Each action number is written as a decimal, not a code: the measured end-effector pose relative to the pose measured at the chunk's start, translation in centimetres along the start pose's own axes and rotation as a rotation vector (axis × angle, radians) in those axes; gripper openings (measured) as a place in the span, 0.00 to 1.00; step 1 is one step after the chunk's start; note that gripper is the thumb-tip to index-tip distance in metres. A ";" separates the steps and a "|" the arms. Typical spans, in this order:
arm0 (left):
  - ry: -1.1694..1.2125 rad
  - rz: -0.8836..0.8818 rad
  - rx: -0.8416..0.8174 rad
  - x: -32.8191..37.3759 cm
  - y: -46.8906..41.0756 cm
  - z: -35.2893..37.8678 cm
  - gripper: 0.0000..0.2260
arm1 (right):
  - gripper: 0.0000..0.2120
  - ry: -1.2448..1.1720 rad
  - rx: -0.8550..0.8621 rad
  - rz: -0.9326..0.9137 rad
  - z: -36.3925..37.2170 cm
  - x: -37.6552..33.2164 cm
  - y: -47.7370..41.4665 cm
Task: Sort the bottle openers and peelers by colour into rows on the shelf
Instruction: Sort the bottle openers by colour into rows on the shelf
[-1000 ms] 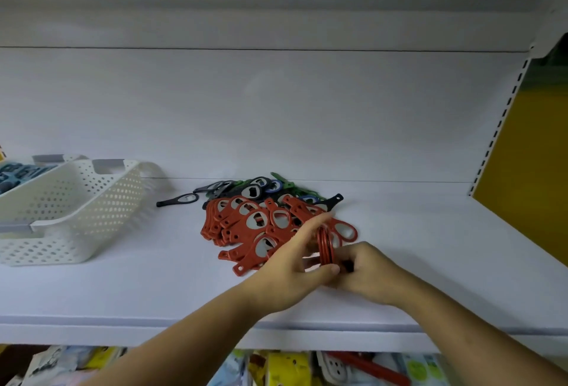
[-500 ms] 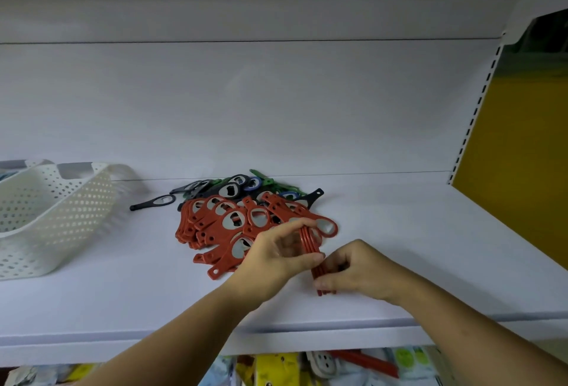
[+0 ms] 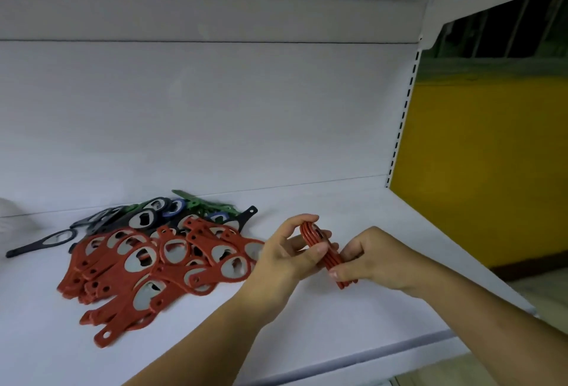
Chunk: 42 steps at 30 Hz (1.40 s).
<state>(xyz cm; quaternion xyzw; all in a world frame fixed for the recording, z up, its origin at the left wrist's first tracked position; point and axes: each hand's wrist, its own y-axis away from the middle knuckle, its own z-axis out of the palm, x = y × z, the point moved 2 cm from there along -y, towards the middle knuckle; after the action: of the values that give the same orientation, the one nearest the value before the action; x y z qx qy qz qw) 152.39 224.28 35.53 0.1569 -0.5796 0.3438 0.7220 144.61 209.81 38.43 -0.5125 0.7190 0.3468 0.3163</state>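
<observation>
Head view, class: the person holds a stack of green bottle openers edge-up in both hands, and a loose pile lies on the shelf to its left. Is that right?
One detail is wrong. The head view shows that the stack of bottle openers, held by the left hand and the right hand, is red, not green. The loose pile does lie on the shelf to its left.

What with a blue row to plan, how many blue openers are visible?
2. One blue opener lies at the pile's back, left of the green ones; the other sits further right, behind the red ones. More may be hidden underneath.
</observation>
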 end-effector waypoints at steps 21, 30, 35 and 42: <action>-1.374 0.152 0.030 -6.0 -6.8 -0.1 0.14 | 0.14 0.500 0.470 0.434 -16.3 10.3 -14.9; -1.364 0.145 0.008 -6.0 -6.7 0.0 0.16 | 0.16 0.584 0.396 0.450 -16.7 9.9 -17.2; -1.377 0.138 0.019 -6.1 -6.5 0.2 0.17 | 0.22 0.598 0.422 0.415 -17.0 9.7 -16.4; -1.361 0.132 0.013 -5.0 -5.6 0.8 0.15 | 0.24 0.664 0.552 0.187 -13.0 6.3 -11.6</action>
<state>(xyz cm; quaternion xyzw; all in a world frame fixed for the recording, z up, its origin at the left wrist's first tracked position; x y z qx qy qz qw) 155.21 218.20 31.97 0.3068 -0.9107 0.2153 0.1736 152.68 193.15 38.53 -0.4252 0.8907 -0.0146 0.1602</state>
